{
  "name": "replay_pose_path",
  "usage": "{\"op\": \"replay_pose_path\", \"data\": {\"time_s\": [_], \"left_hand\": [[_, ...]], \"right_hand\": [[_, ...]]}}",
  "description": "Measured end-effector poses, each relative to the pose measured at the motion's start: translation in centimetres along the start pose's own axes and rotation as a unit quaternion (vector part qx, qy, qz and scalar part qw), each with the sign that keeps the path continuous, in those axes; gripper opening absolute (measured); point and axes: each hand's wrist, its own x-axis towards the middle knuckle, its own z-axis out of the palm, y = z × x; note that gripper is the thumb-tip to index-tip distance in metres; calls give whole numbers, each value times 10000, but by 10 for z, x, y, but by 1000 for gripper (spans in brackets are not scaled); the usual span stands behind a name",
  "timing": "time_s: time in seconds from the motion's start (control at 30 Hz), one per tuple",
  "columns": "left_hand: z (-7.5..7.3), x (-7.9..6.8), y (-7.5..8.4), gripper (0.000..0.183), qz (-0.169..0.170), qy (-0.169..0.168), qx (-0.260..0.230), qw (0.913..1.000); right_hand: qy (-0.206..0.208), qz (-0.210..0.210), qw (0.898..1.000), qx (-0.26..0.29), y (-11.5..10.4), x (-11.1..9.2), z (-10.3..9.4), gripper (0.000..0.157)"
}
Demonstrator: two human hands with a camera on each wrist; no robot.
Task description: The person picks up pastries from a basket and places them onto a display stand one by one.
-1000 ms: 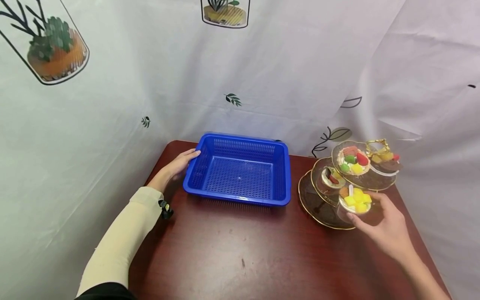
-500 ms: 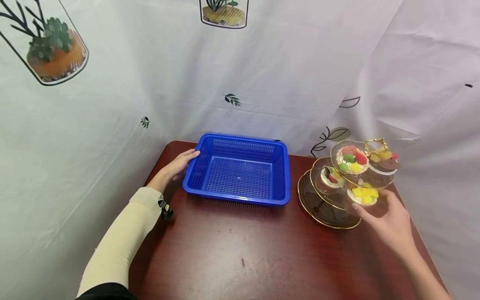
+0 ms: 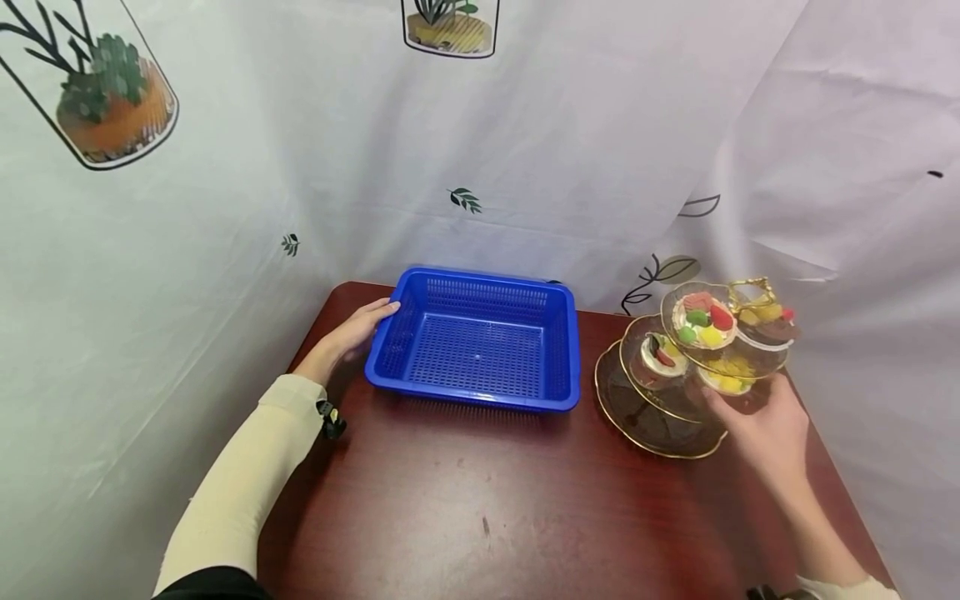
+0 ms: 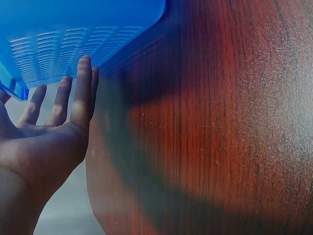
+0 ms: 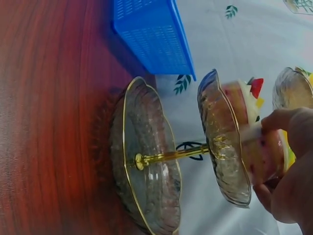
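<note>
My right hand (image 3: 771,425) grips a clear dessert cup (image 5: 264,156) with layered filling and yellow fruit pieces on top. In the right wrist view, the cup is at the middle plate (image 5: 222,142) of a gold-rimmed, three-tier cake stand (image 5: 171,155). Seen from the head, the top plate partly covers this cup; whether its base touches the middle plate I cannot tell. Beside it on that tier stands another dessert cup (image 3: 660,360). My left hand (image 3: 360,329) holds the left rim of a blue plastic basket (image 3: 472,400), its fingers (image 4: 83,93) against the outer wall.
A fruit tart (image 3: 703,321) and a chocolate-coloured dessert (image 3: 767,327) sit on the top plate near the gold handle (image 3: 753,293). The stand's wide bottom plate (image 3: 675,442) rests on the dark red table (image 3: 480,500). White printed cloth (image 3: 525,150) hangs behind and on both sides.
My right hand has carried the dessert cup back from in front of the stand to the middle tier, under the top plate. The left hand and basket have stayed put.
</note>
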Motion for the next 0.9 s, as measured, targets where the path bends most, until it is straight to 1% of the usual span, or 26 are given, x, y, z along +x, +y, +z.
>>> {"op": "replay_pose_path", "data": {"time_s": [0.13, 0.3, 0.57, 0.67, 0.8, 0.9], "left_hand": [[1, -2, 1, 63, 12, 2, 56, 10000], [1, -3, 2, 65, 9, 29, 125, 9999], [2, -3, -1, 64, 34, 51, 64, 10000], [2, -3, -1, 62, 31, 62, 91, 9999], [1, -3, -1, 62, 23, 83, 125, 9999], [1, -3, -2, 62, 13, 115, 129, 9998]], "right_hand": [[73, -159, 9998, -57, 0, 5, 3, 69], [-43, -401, 9991, -91, 1, 10, 4, 76], [-147, -692, 9971, -272, 8, 13, 6, 72], [-216, -733, 9966, -319, 9, 13, 4, 73], [-208, -798, 9960, -336, 9, 9, 2, 73], [-152, -888, 9952, -396, 8, 3, 0, 70]]}}
